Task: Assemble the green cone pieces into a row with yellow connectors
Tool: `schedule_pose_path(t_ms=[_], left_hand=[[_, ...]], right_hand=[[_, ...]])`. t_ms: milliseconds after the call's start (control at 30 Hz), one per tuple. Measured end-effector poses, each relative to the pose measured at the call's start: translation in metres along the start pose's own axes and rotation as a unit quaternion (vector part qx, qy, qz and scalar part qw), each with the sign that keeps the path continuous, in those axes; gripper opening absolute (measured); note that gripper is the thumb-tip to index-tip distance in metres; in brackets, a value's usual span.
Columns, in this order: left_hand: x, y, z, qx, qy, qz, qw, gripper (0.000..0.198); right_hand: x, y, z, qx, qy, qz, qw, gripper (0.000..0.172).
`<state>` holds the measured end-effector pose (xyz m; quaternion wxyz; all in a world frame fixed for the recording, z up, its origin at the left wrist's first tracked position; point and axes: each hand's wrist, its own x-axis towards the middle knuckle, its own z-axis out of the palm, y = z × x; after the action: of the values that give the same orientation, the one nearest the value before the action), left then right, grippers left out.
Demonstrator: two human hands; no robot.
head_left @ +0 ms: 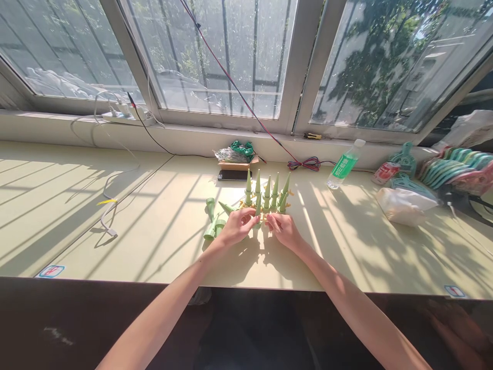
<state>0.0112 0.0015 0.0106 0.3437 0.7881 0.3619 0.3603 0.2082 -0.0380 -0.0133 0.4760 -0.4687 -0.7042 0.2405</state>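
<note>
Several green cones (275, 191) stand upright in a cluster on the table, with small yellow pieces (291, 193) sticking out around their lower parts. My left hand (241, 225) is closed around the lower part of a nearer green cone (258, 204), which points up. Close beside it, my right hand (285, 229) is pinched at the front of the cluster, by the base of that cone. A yellowish bit shows at its fingertips, too small to make out fully. Left of my left hand, several loose green cones (210, 208) lie or stand together, one tipped over behind my fingers.
Behind the cones are a dark phone (231, 175) and a small cardboard box (234, 166) with plastic and green wrapping. A coiled cable (304, 163), a bottle (345, 165), a can (385, 172) and a white bag (404, 206) stand rightward. A white cable (109, 226) lies left.
</note>
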Motion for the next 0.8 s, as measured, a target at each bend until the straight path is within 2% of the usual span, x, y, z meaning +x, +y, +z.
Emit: schedule_pose_path(t_ms=[67, 200, 333, 467, 667, 800], left_hand=[[0.0003, 0.0005, -0.0002, -0.003, 0.004, -0.005, 1.000, 0.030], [0.0009, 0.0014, -0.0009, -0.014, 0.018, -0.015, 1.000, 0.031], [0.0008, 0.0010, -0.0011, -0.014, 0.025, -0.016, 0.999, 0.031], [0.0000, -0.0005, -0.0004, -0.005, 0.022, -0.004, 1.000, 0.030], [-0.0013, 0.0001, 0.0015, -0.006, 0.008, 0.017, 1.000, 0.027], [-0.0012, 0.0013, 0.0013, -0.008, 0.010, 0.019, 1.000, 0.028]], right_hand=[[-0.0001, -0.0010, -0.0008, -0.009, 0.011, 0.002, 1.000, 0.053], [-0.0008, -0.0028, -0.0035, 0.009, 0.024, -0.014, 1.000, 0.030], [-0.0010, 0.0002, -0.0041, 0.007, 0.015, -0.039, 0.999, 0.024], [-0.0010, 0.0030, -0.0033, -0.001, 0.011, -0.033, 0.999, 0.030], [-0.0017, 0.0007, -0.0022, -0.003, -0.011, -0.012, 1.000, 0.053], [-0.0013, -0.0012, -0.0025, -0.007, -0.010, 0.004, 1.000, 0.056]])
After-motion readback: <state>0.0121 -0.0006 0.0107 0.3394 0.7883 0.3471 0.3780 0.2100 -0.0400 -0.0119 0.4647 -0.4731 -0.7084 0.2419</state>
